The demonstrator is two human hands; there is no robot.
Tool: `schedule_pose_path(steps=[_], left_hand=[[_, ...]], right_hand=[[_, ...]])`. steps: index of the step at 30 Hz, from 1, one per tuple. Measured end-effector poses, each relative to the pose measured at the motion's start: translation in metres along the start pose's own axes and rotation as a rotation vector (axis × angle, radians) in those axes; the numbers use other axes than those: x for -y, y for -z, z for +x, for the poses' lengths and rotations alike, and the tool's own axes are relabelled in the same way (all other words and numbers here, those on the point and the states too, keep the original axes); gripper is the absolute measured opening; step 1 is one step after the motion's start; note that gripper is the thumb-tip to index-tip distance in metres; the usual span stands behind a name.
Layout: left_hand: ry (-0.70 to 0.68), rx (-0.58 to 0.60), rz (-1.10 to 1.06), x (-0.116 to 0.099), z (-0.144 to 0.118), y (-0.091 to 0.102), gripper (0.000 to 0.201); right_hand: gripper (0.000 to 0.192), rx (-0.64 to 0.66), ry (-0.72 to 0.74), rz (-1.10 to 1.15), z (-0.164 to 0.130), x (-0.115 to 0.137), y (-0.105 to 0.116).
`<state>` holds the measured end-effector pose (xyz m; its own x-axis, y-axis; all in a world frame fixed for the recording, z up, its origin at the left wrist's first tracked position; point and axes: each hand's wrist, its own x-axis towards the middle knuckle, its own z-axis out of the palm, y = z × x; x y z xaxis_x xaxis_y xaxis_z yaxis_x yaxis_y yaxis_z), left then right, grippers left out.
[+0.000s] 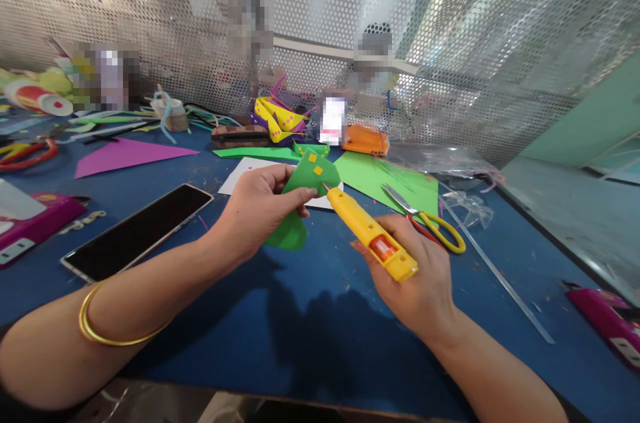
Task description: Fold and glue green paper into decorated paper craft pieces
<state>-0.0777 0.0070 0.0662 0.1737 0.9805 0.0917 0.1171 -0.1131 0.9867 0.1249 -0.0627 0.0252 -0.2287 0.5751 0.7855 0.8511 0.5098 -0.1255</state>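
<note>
My left hand [255,213] pinches a bent piece of green paper or thin foam [306,173] between thumb and fingers, above the blue table. Small yellow squares [318,170] sit on its upper part. My right hand [417,269] is wrapped round a yellow handheld tool [370,233] with an orange-red window in its side. Its thin pointed tip is at the edge of the green piece, near my left thumb; whether it touches, I cannot tell. Scissors [440,229] with yellow and red handles lie just beyond my right hand, blades partly apart.
A phone [137,229] lies left of my left arm. Behind my hands are a light green sheet [385,176], a white sheet [237,173], a purple sheet [133,155] and a yellow paper craft [280,117]. Magenta power strips [607,316] flank the table; a perforated metal screen [320,3] stands behind.
</note>
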Motion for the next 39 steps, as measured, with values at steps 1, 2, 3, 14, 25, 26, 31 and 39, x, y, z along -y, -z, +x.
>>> schedule_pose_path(steps=[1,2,3,14,25,26,31,39], left_hand=[[-0.001,0.002,-0.001,0.0000,0.0000,0.0001,0.020],[-0.002,0.002,-0.001,0.0001,0.0000,0.0001,0.020],[-0.002,0.001,-0.001,0.0002,-0.0001,0.0002,0.020],[0.013,-0.011,-0.014,-0.0006,-0.0009,-0.0002,0.019],[0.022,-0.013,-0.014,-0.0002,-0.0013,-0.0006,0.019],[0.022,-0.014,-0.015,-0.0003,-0.0013,-0.0004,0.019],[0.021,-0.011,-0.023,-0.0006,-0.0011,-0.0003,0.018],[0.033,-0.002,0.002,0.0007,-0.0016,-0.0010,0.019]], right_hand=[[0.004,-0.002,0.001,0.001,0.0000,0.0001,0.0000],[0.004,-0.003,0.001,0.000,-0.0001,0.0001,-0.0001],[0.004,-0.005,0.002,-0.003,-0.0002,0.0001,-0.0002],[0.002,-0.003,-0.017,-0.008,-0.0005,0.0006,-0.0005],[0.001,-0.017,-0.016,-0.018,-0.0004,0.0005,-0.0005],[0.002,-0.018,-0.017,-0.020,-0.0004,0.0005,-0.0005],[0.001,-0.001,-0.014,-0.018,-0.0006,0.0004,0.0000],[0.003,-0.009,-0.009,-0.016,0.0004,0.0011,0.0004]])
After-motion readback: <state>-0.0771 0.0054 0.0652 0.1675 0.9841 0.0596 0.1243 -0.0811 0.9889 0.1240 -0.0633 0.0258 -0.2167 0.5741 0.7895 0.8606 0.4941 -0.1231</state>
